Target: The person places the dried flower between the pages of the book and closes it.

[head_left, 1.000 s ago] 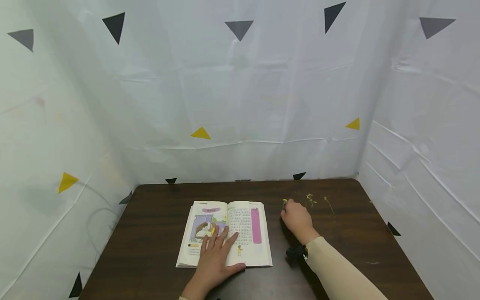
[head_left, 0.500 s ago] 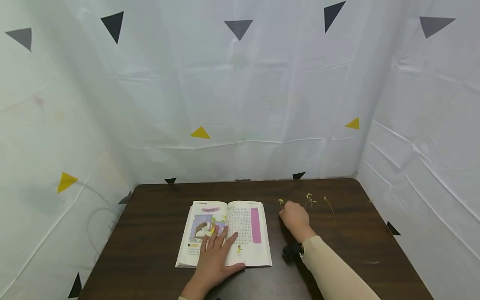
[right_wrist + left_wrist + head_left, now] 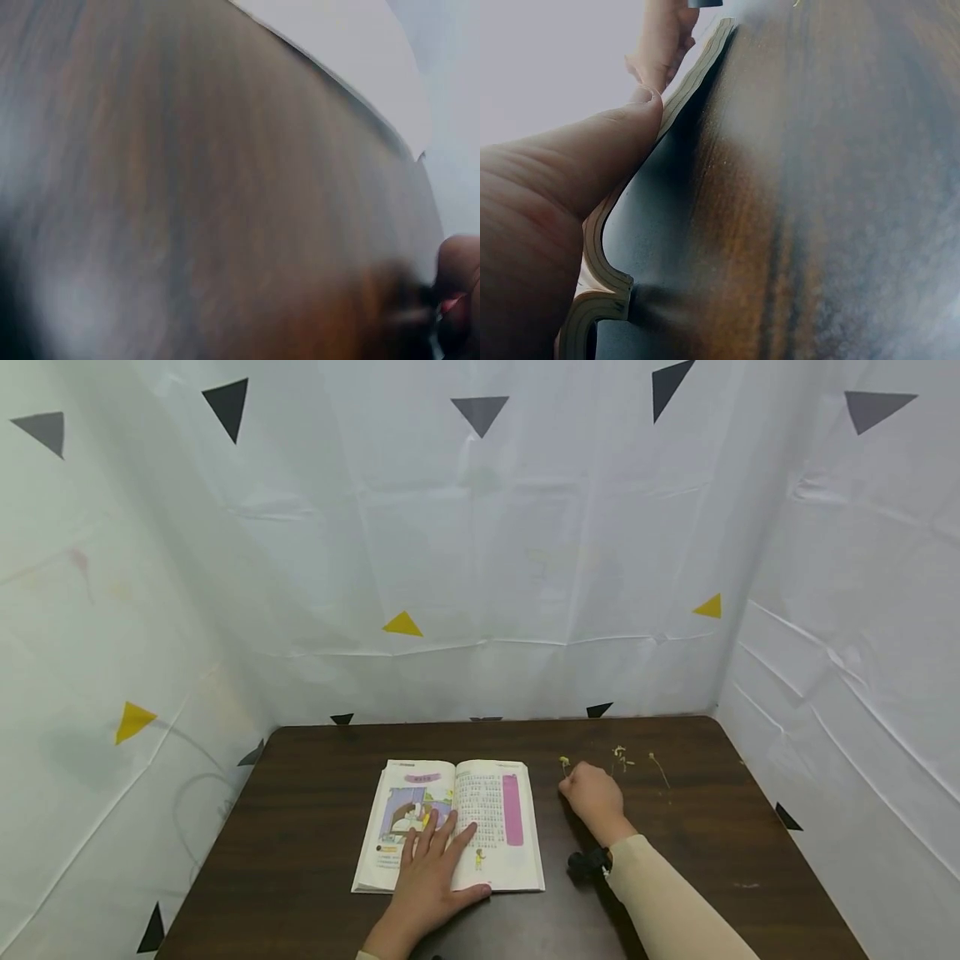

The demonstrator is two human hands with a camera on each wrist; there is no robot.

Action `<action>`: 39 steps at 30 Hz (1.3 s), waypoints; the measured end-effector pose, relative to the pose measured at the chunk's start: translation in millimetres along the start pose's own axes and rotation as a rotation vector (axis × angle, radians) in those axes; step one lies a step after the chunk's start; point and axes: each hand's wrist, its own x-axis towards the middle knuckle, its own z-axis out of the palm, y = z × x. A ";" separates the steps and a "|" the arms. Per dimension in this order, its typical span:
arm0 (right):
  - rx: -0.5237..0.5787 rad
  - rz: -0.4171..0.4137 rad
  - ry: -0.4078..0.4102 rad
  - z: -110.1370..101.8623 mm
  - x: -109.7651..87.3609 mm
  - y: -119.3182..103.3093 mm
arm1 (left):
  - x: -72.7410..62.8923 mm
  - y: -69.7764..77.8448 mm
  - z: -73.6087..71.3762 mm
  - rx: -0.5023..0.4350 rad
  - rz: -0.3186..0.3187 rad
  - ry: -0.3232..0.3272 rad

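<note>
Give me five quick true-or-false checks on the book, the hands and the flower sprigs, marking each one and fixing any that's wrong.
1. The left hand rests on the book. True.
2. The right hand is pressing the book's right page. False: it is to the right of the book, over the table, and appears to pinch a yellow flower sprig.
3. A branched sprig and a single-stem sprig lie farther right than the yellow one. True.
4. The book is closed. False: it lies open, with two pages showing.
5. The left hand partly covers the left page's illustration. True.
</note>
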 end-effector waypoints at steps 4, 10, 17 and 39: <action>0.052 -0.051 0.097 3.2 -4.5 10.4 | -0.4 0.8 -0.2 -0.008 0.010 0.010; 0.161 -0.081 0.138 5.0 -10.0 15.4 | -1.2 -0.4 -1.1 -0.005 0.009 0.017; 0.292 -0.066 0.126 1.5 -19.1 13.8 | -0.8 -1.7 0.3 -0.001 0.011 0.009; 0.550 -0.040 0.091 15.5 -69.4 -35.5 | 1.5 -0.4 -0.1 0.026 0.037 0.058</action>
